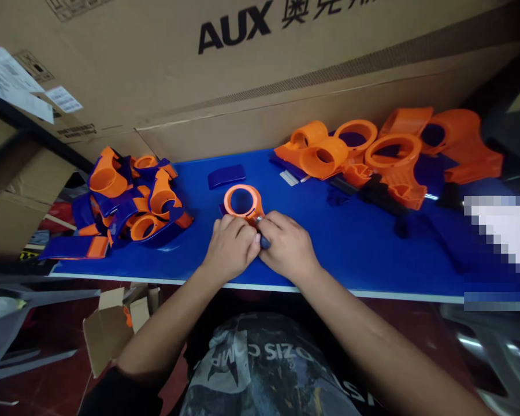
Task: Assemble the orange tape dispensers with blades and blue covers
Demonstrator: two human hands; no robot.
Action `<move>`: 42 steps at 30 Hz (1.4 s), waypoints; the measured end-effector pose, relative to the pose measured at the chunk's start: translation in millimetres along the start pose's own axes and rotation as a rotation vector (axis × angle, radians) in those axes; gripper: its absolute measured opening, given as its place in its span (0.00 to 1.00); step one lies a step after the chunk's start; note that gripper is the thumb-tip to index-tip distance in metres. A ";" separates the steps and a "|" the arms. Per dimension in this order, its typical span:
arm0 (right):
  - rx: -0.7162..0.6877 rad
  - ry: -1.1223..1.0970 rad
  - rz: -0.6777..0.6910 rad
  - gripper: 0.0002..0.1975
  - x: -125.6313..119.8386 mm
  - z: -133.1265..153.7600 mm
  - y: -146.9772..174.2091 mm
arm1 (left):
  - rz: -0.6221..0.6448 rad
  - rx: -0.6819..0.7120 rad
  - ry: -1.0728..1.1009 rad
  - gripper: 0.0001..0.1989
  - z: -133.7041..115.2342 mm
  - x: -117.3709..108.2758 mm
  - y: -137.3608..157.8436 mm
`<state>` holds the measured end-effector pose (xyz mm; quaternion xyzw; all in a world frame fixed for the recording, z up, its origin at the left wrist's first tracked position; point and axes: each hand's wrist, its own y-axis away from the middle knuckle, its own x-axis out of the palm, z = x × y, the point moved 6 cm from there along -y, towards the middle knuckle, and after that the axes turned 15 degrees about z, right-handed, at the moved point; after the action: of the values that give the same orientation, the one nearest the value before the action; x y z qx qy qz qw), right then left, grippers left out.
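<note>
On the blue table in front of me lies an orange tape dispenser [257, 199] with a round ring, its lower part covered by my fingers. My left hand [230, 245] closes on its near left side. From the right, my right hand [289, 247] grips the same piece, fingers curled in. Between my hands a dark blue part [264, 241] pokes out, and a small shiny bit shows just above it; I cannot tell what either belongs to. Just behind the ring, a curved dark blue plate [226, 176] rests by itself on the table.
At the left is a heap of orange and blue dispensers [160, 199]. Several orange dispenser bodies [392, 151] are piled at the back right, with black parts [383, 193] before them. A large cardboard box [169, 75] stands behind the table [190, 260]. An open carton [106, 332] sits below left.
</note>
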<state>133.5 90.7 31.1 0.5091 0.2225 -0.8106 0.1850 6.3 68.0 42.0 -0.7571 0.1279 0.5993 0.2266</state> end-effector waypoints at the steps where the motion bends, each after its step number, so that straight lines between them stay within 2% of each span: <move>1: -0.004 -0.022 0.006 0.03 -0.1 -1.8 -0.1 | 0.000 0.005 0.009 0.13 2.9 -0.1 2.0; 4: -0.041 -0.170 0.009 0.07 -3.6 -9.0 0.3 | 0.028 0.034 0.043 0.11 14.3 0.4 6.6; 8: -0.054 -0.369 -0.090 0.10 -16.2 -19.9 1.7 | 0.081 0.013 0.047 0.11 36.6 1.9 6.2; 13: 0.067 -0.247 -0.185 0.07 -24.2 -22.9 3.4 | 0.108 -0.120 0.060 0.08 55.0 2.5 2.3; 16: 0.132 -0.086 -0.125 0.06 -20.7 -19.5 2.9 | -0.035 -0.203 0.102 0.11 42.1 -5.9 5.4; 19: 0.146 0.021 -0.018 0.10 -15.2 -15.9 1.8 | -0.205 -0.216 0.316 0.23 14.8 -13.3 8.6; 22: 0.142 0.015 0.044 0.15 -13.3 -15.6 1.4 | -0.150 -0.187 0.619 0.24 -8.1 -6.0 2.0; 24: 0.118 -0.055 0.038 0.17 -14.9 -17.1 1.7 | -0.106 -0.202 0.789 0.22 -12.5 0.1 -1.9; 26: 0.071 -0.140 0.015 0.20 -17.1 -19.1 2.7 | -0.084 -0.229 0.872 0.22 -10.3 4.1 -2.8; 30: -0.069 -0.205 -0.004 0.19 -17.3 -18.4 5.9 | -0.033 -0.210 0.776 0.26 -9.3 5.2 -0.4; 32: -0.118 -0.198 -0.031 0.18 -17.0 -16.7 7.8 | -0.051 -0.180 0.703 0.27 -12.4 2.6 1.5; 36: -0.171 -0.228 -0.117 0.15 -18.0 -15.9 10.9 | -0.093 -0.189 0.673 0.20 -12.9 0.8 6.0; 39: -0.214 -0.232 -0.109 0.14 -15.4 -15.3 11.0 | -0.046 -0.181 0.697 0.17 -8.5 1.3 7.3; 42: -0.225 -0.239 -0.123 0.12 -13.5 -16.1 10.4 | 0.034 -0.101 0.649 0.21 -6.5 -4.3 5.3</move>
<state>156.6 92.0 35.3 0.3705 0.3189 -0.8452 0.2160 8.3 59.8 46.2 -0.9166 0.1764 0.3360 0.1260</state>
